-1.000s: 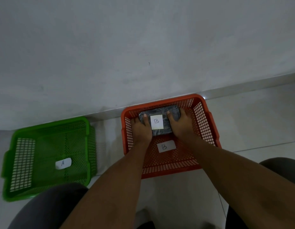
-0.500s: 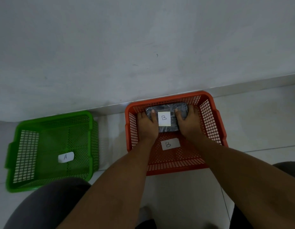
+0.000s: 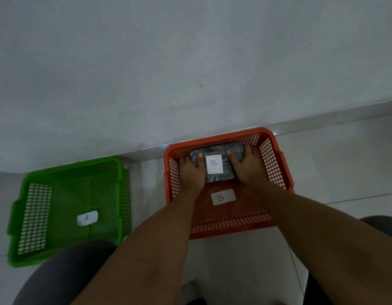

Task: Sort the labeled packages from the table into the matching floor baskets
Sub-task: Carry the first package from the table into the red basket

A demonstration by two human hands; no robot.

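Observation:
A dark grey wrapped package (image 3: pixel 219 154) with a white "B" label sits low inside the orange basket (image 3: pixel 276 168), near its far wall. My left hand (image 3: pixel 190 172) grips the package's left end and my right hand (image 3: pixel 245 166) grips its right end, thumbs on top. A white "B" tag (image 3: pixel 223 197) lies on the orange basket's floor, just nearer me than the package. The green basket (image 3: pixel 32 219) stands to the left with an "A" tag (image 3: pixel 87 217) on its floor and no package in it.
Both baskets stand on pale floor tiles against a grey wall (image 3: pixel 190 73) with a skirting strip. My knees in dark trousers (image 3: pixel 58 276) show at the bottom left and right. A gap of floor separates the two baskets.
The package has gone deeper toward the far wall of the orange basket with both hands still on it. The view has shifted slightly.

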